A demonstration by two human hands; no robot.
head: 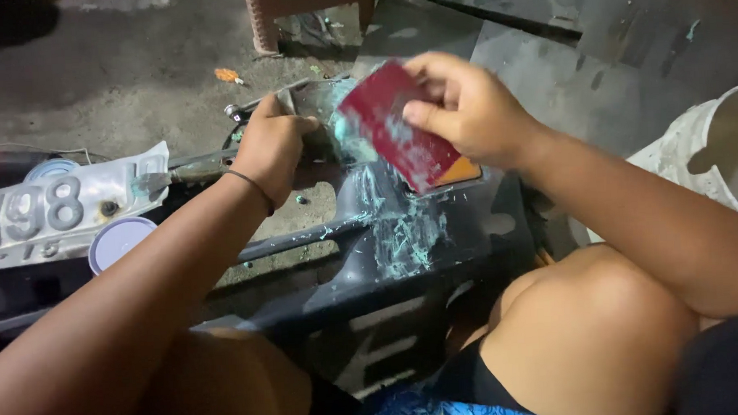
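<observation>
Red card (394, 126) pinched in right hand (465, 106); left hand (269, 149) beside.

Harsh light from near the camera, arms bright, floor (110, 86) dim, corners dark, slight blur all over.

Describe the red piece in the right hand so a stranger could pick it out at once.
Start at the dark grey plastic panel lying across the person's knees, streaked with pale green smears. Just above it, the right hand pinches a flat, dark red rectangular sheet in its fingers. It is the only red thing there, itself dabbed with pale green.
</observation>
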